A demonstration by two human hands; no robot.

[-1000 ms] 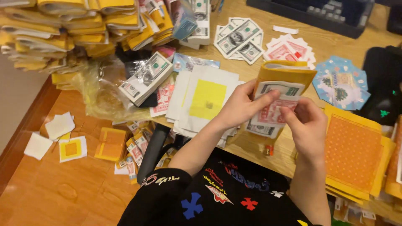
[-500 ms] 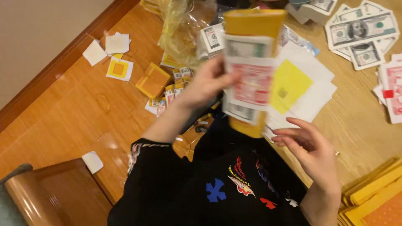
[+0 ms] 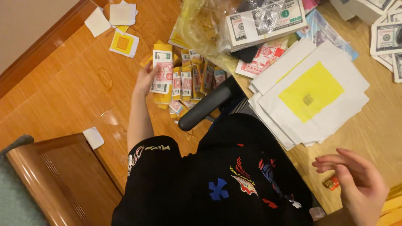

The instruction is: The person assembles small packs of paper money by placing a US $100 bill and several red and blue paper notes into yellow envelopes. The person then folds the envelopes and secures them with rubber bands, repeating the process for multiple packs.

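Note:
My left hand reaches down to the wooden floor and grips a yellow paper bundle with banknote-print and red-print sheets on its face. It rests against a row of several similar yellow bundles lying on the floor. My right hand hovers empty with fingers spread over the table's near edge. A stack of white sheets with a yellow square lies on the table between the two hands.
A black chair armrest juts out below the floor bundles. A clear plastic bag and a wrapped banknote-print brick sit at the top. Loose white and yellow papers lie on the floor. A wooden chair stands lower left.
My left hand has carried the yellow bundle from in front of me down to the row on the floor. My right hand has let go and moved off to the lower right.

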